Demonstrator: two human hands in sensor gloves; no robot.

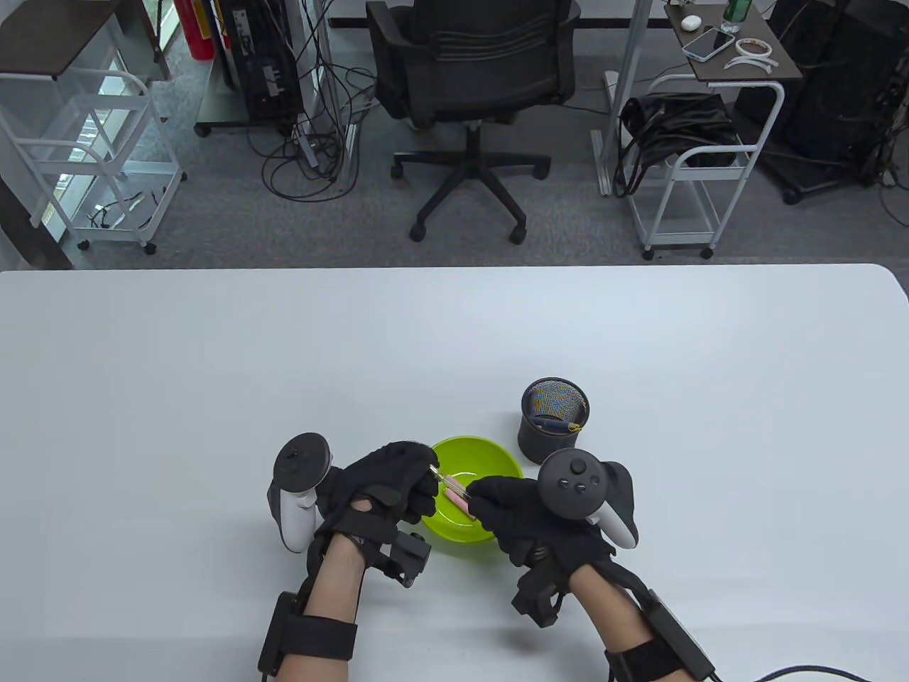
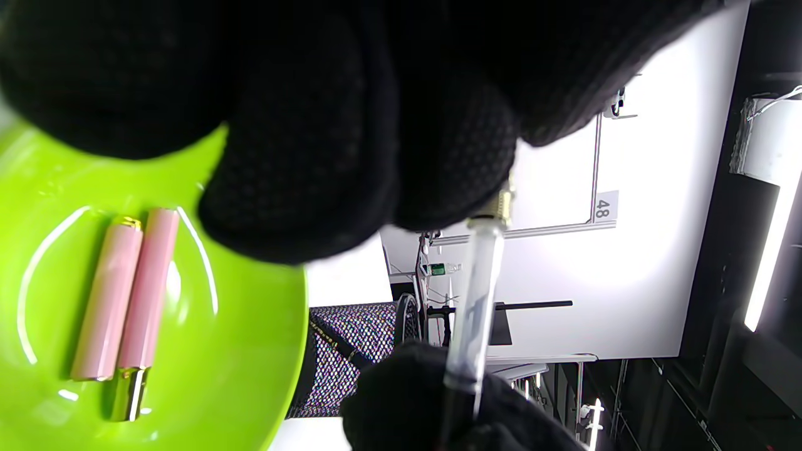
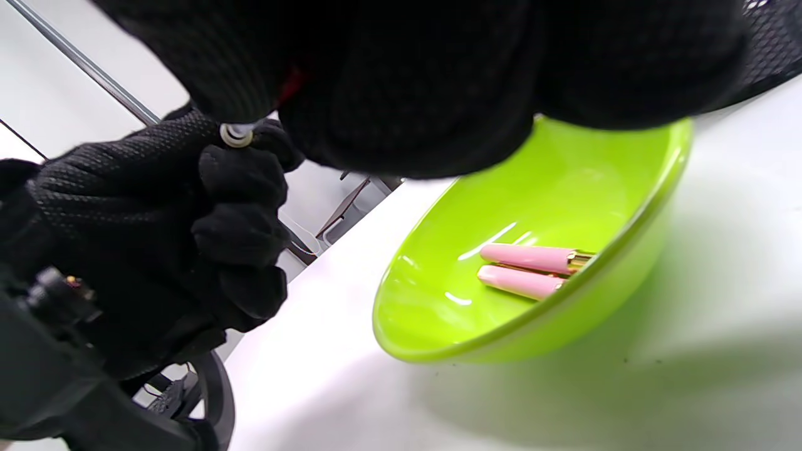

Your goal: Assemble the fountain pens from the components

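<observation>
Both hands hold one clear ink tube (image 1: 449, 484) between them above the lime green bowl (image 1: 497, 462). My left hand (image 1: 425, 482) pinches its gold-collared end (image 2: 501, 203). My right hand (image 1: 480, 499) pinches the other, darker end (image 2: 460, 382). The tube (image 2: 474, 294) runs slantwise between the fingertips, and only its ring end (image 3: 237, 134) shows in the right wrist view. Two pink pen pieces with gold trim (image 2: 122, 300) lie side by side on the bowl's floor, also seen in the right wrist view (image 3: 526, 269).
A black mesh pen cup (image 1: 554, 420) stands just behind the bowl on the right, with a dark pen inside it. The white table (image 1: 213, 369) stretches around. An office chair and carts stand beyond the far edge.
</observation>
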